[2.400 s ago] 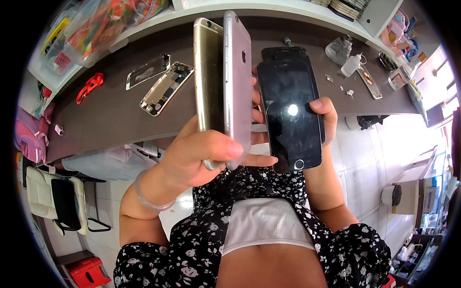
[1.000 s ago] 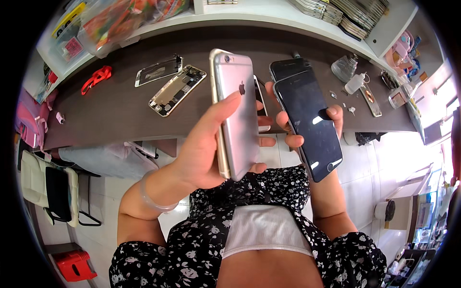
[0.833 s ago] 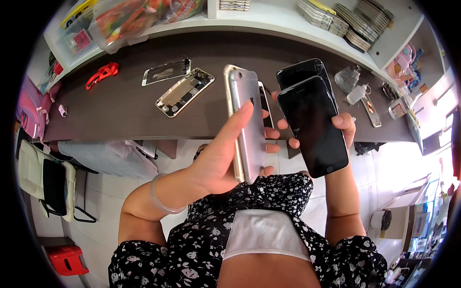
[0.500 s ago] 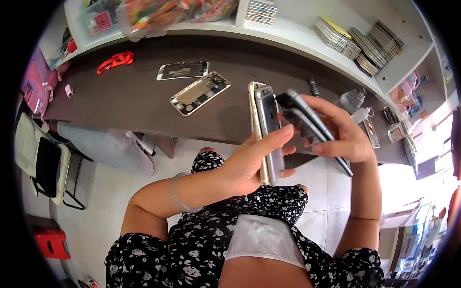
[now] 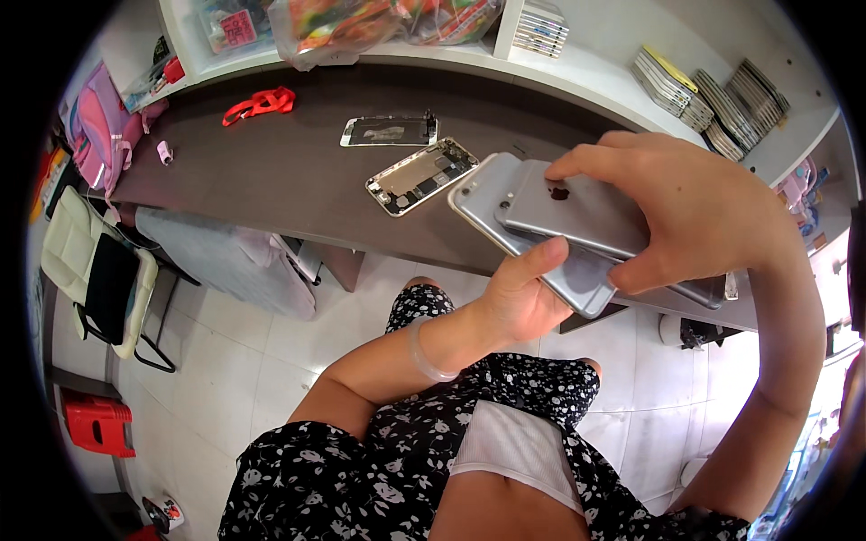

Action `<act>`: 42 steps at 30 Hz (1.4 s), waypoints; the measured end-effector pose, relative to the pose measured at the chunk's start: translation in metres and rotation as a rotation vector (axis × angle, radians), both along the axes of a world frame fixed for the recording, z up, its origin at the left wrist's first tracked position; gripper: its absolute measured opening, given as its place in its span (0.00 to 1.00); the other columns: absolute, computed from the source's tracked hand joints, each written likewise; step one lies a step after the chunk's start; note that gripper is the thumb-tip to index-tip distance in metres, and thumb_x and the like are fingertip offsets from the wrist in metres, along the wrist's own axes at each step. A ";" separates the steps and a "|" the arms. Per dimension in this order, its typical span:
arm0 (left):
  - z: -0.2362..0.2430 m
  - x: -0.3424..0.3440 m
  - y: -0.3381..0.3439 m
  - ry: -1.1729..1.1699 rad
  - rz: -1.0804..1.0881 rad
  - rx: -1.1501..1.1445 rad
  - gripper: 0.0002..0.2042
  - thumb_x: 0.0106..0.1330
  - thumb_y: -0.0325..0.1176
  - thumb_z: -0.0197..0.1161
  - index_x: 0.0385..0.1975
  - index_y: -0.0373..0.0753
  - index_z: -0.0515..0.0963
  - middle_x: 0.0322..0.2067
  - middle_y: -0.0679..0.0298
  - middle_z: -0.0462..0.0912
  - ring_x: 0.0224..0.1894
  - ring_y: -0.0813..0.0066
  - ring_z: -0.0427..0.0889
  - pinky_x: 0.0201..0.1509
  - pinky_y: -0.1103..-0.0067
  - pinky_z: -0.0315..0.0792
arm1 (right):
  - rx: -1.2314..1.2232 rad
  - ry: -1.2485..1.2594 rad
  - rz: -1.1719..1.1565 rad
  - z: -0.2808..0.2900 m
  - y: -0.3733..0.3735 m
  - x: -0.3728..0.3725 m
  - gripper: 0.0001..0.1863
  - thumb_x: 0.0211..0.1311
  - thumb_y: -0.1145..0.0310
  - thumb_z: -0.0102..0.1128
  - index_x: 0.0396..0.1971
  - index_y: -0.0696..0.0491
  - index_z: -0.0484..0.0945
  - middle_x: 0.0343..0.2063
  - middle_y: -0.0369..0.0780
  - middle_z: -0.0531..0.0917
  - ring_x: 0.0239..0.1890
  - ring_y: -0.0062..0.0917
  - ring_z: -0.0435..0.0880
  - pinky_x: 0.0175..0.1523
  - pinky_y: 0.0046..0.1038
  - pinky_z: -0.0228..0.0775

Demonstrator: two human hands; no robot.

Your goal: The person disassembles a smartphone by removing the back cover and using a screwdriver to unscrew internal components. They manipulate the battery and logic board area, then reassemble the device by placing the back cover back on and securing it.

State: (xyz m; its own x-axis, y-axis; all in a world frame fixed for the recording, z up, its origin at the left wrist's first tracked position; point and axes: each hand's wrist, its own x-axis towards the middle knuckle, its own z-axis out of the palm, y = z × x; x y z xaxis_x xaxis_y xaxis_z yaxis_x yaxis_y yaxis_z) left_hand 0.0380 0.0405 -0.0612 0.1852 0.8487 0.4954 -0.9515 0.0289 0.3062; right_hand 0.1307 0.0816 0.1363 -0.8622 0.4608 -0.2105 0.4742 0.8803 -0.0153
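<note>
My left hand [image 5: 528, 302] grips silver and gold phones [image 5: 483, 194] tilted back-up above the desk's front part. My right hand [image 5: 695, 207] curls over them from the right, closed on more phones, with a silver back [image 5: 600, 216] uppermost, overlapping the left hand's phones. How many lie in this overlapping pile, and whether the two groups touch, I cannot tell. Behind them on the brown desk [image 5: 234, 180] lie an opened phone housing [image 5: 419, 178] with inner parts showing and a detached white-edged screen [image 5: 383, 131].
A red strap [image 5: 257, 106] and small pink object [image 5: 165, 153] lie left, near a pink bag [image 5: 104, 135]. The white shelf [image 5: 595, 63] holds plastic bags [image 5: 334, 27] and phone stacks [image 5: 740, 108]. A cream chair [image 5: 77, 261] and red stool [image 5: 95, 424] stand lower left.
My right hand has swung up and leftward, turning its black-fronted phones back-up over those in my left hand, which has moved right and tilted its phones flatter. The view has shifted.
</note>
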 end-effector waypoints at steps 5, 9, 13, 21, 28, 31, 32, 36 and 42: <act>0.001 -0.019 0.006 0.048 0.174 0.020 0.36 0.56 0.51 0.66 0.63 0.47 0.57 0.58 0.65 0.66 0.62 0.66 0.65 0.66 0.65 0.60 | 0.102 -0.009 0.016 0.007 -0.006 -0.014 0.39 0.28 0.67 0.67 0.54 0.50 0.75 0.41 0.44 0.76 0.40 0.38 0.79 0.43 0.32 0.71; 0.004 -0.025 0.008 0.028 0.230 0.000 0.37 0.56 0.51 0.66 0.63 0.46 0.56 0.59 0.64 0.65 0.63 0.66 0.65 0.67 0.65 0.60 | 0.168 -0.048 -0.003 0.012 -0.011 -0.017 0.40 0.29 0.68 0.66 0.55 0.50 0.73 0.40 0.45 0.76 0.38 0.38 0.79 0.42 0.33 0.71; 0.009 -0.033 0.011 0.144 0.343 0.050 0.38 0.57 0.53 0.64 0.65 0.46 0.55 0.62 0.63 0.63 0.65 0.65 0.63 0.68 0.63 0.59 | 0.191 -0.002 -0.093 0.010 -0.018 -0.019 0.41 0.30 0.68 0.66 0.55 0.49 0.69 0.38 0.44 0.77 0.37 0.40 0.78 0.41 0.35 0.71; 0.019 -0.052 0.010 -0.014 0.413 0.040 0.33 0.59 0.43 0.66 0.63 0.44 0.59 0.61 0.65 0.64 0.62 0.67 0.65 0.66 0.65 0.60 | 0.183 0.090 0.018 0.012 -0.004 0.006 0.38 0.30 0.68 0.66 0.53 0.51 0.70 0.34 0.44 0.80 0.33 0.42 0.78 0.39 0.35 0.70; 0.007 -0.049 0.016 -0.084 0.380 0.013 0.26 0.62 0.41 0.64 0.59 0.54 0.61 0.57 0.64 0.68 0.60 0.67 0.67 0.63 0.66 0.66 | 0.029 0.206 0.063 -0.016 0.001 0.012 0.33 0.36 0.64 0.65 0.50 0.55 0.75 0.29 0.50 0.80 0.37 0.43 0.79 0.44 0.38 0.71; 0.009 -0.047 0.015 -0.037 0.406 -0.018 0.27 0.62 0.40 0.65 0.59 0.53 0.60 0.54 0.65 0.69 0.60 0.67 0.68 0.63 0.67 0.66 | 0.022 0.215 0.022 -0.026 0.000 0.016 0.32 0.36 0.64 0.65 0.50 0.55 0.75 0.31 0.51 0.80 0.38 0.45 0.79 0.43 0.38 0.71; 0.009 -0.046 0.015 -0.007 0.422 -0.069 0.25 0.63 0.44 0.62 0.58 0.52 0.62 0.54 0.63 0.70 0.60 0.64 0.67 0.64 0.62 0.64 | -0.029 0.198 -0.022 -0.024 0.000 0.019 0.32 0.36 0.63 0.65 0.50 0.55 0.75 0.32 0.51 0.80 0.38 0.43 0.80 0.42 0.37 0.72; 0.012 -0.051 0.019 -0.123 0.170 -0.139 0.22 0.64 0.54 0.56 0.53 0.51 0.69 0.53 0.59 0.72 0.59 0.59 0.68 0.64 0.46 0.58 | -0.127 0.297 -0.112 -0.009 0.023 0.051 0.33 0.36 0.60 0.67 0.49 0.54 0.76 0.35 0.50 0.81 0.38 0.37 0.82 0.41 0.33 0.73; 0.032 -0.038 0.023 -0.119 -0.111 -0.251 0.28 0.57 0.65 0.55 0.51 0.54 0.72 0.51 0.56 0.74 0.58 0.54 0.69 0.56 0.42 0.64 | 0.158 0.692 -0.405 -0.023 0.108 0.081 0.29 0.38 0.55 0.67 0.44 0.53 0.78 0.40 0.47 0.82 0.38 0.36 0.82 0.45 0.29 0.72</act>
